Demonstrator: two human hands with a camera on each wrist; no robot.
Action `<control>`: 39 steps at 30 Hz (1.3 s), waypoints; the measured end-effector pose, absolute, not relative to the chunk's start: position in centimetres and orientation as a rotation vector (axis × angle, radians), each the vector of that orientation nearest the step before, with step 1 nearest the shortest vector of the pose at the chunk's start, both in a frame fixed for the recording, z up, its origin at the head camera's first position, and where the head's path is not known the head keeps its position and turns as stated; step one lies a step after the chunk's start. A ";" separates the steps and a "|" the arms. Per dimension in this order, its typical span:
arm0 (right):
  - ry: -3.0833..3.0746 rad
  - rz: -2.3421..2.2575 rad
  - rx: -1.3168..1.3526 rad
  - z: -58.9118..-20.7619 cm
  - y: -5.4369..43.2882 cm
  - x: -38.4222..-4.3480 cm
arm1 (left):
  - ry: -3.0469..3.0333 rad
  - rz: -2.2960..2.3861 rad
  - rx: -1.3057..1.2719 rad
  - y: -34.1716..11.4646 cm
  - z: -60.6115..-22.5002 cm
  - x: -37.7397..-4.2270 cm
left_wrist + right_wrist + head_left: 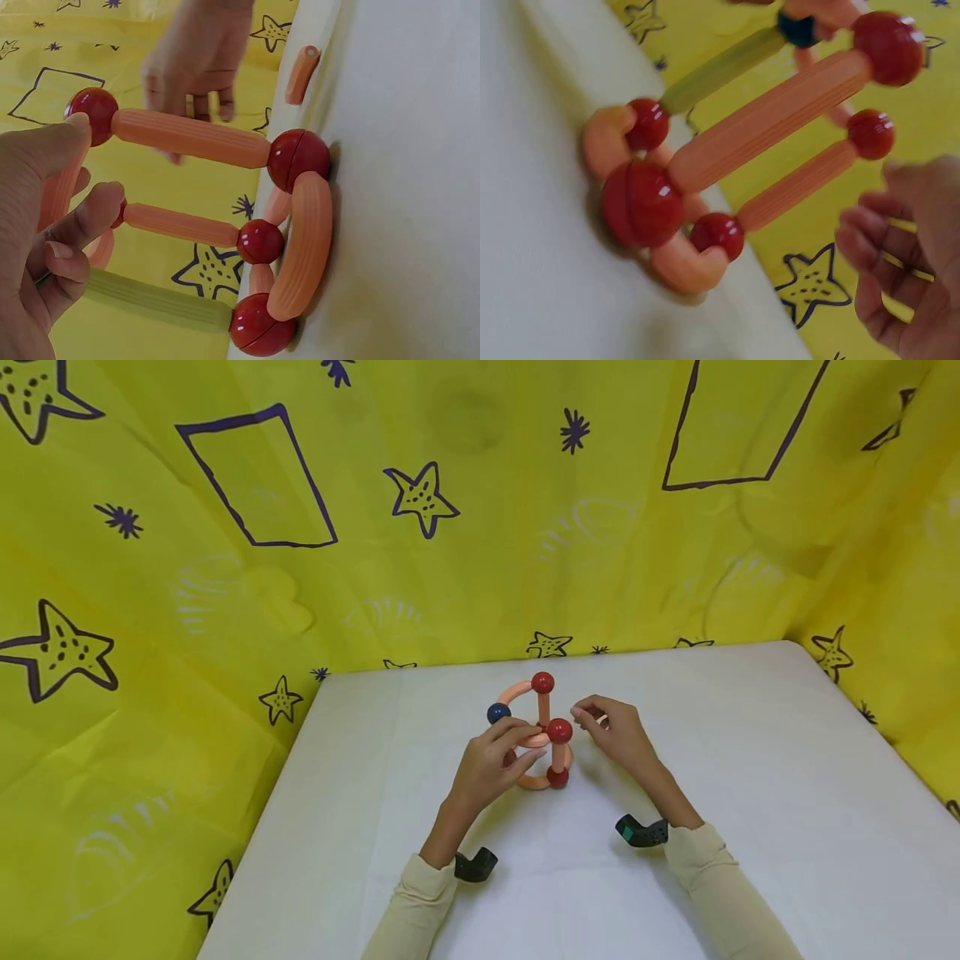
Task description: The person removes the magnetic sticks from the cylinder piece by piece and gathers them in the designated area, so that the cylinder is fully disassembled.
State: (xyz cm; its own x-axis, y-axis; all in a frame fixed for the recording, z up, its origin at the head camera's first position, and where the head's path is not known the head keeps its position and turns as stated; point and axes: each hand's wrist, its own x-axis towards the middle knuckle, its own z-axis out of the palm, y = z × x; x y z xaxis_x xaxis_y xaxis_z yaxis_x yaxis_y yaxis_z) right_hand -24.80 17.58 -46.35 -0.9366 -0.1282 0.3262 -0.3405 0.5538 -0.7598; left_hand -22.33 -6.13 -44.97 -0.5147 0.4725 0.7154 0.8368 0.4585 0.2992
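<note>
A frame of red balls and orange building sticks stands upright on the table. Its base ring has curved sticks (304,247); straight orange sticks (191,139) and a green stick (157,300) rise from it. My left hand (487,764) pinches a curved orange stick (534,741) at the top, fingertips against the near upper red ball (559,731). Beyond that hand are a blue ball (498,713) and another upper red ball (543,682). To the right of the frame, apart from it, my right hand (618,735) hovers with loosely bent fingers, holding nothing.
One loose orange stick (302,75) lies on the white table (360,827), seen in the left wrist view. A yellow cloth (480,585) with drawn stars hangs behind and beside the table. Dark wrist devices (476,865) sit at both cuffs.
</note>
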 end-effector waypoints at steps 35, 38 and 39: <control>-2.431 1.453 0.881 -41.3 16.3 -21.1 | -2.124 -0.877 -1.097 -6.1 -45.0 -22.6; -2.424 1.456 0.866 -41.4 16.3 -21.1 | -2.123 -0.867 -1.115 -6.2 -45.1 -22.6; -2.421 1.458 0.862 -41.5 16.3 -21.1 | -2.121 -0.863 -1.123 -6.2 -45.2 -22.6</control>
